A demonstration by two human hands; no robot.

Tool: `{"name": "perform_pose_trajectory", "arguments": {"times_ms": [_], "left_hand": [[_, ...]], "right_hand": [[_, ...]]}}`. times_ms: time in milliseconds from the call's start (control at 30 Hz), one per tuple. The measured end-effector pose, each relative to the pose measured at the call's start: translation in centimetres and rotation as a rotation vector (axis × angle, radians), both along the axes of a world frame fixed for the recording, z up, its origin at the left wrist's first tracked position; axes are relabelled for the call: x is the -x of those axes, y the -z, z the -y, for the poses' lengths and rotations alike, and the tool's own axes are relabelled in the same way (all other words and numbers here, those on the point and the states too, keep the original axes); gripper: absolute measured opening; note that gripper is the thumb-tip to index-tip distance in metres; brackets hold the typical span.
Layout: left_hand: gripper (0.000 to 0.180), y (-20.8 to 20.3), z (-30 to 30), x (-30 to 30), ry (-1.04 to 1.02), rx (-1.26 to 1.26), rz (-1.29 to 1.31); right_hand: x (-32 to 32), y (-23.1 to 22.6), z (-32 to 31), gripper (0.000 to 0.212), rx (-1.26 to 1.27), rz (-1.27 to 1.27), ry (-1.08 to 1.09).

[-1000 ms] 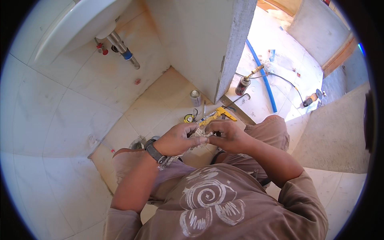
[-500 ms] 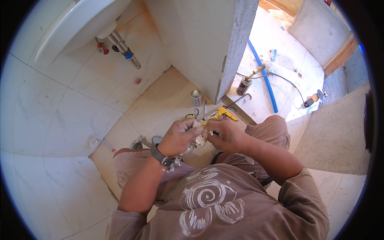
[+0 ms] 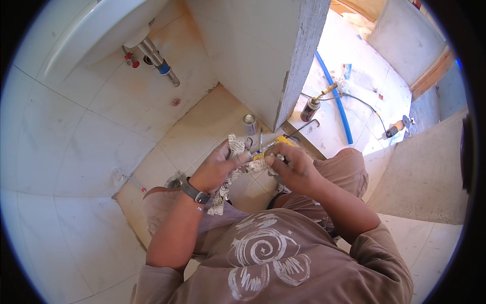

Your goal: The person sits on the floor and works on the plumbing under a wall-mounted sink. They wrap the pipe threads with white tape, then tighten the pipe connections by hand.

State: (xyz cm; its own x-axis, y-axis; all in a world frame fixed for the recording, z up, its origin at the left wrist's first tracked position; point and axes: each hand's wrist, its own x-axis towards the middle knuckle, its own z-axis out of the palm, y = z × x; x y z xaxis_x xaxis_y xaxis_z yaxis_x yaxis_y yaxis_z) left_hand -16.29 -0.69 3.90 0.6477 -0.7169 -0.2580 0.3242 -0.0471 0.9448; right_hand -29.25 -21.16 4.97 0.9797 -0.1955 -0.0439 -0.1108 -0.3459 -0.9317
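My left hand squeezing crumpled paper, my right hand pinching its other end, middle part hiding behind my fingers, yellow tool peeking out beyond.

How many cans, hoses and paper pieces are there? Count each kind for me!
Cans: 2, the small can by the wall corner and the torch can in the doorway
Blue hoses: 1, the blue hose
Crumpled papers: 1, the crumpled newspaper held by the left hand and the right hand
Total: 4
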Motion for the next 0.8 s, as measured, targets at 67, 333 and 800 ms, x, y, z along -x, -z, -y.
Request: {"name": "perform_pose_trajectory", "arguments": {"times_ms": [67,333,800], "left_hand": [[0.026,-1.2,0.3,0.2,0.137,-0.050,0.164],[0.023,-1.8,-0.1,-0.3,0.360,-0.280,0.380],[0.021,-1.9,-0.9,1.8,0.209,-0.188,0.083]], "right_hand": [[-0.2,0.1,0.7,0.022,0.046,-0.038,-0.067],[-0.6,0.5,1.0,0.021,0.061,-0.065,-0.200],[0.5,0.8,-0.7,0.015,0.112,0.196,-0.216]]}}
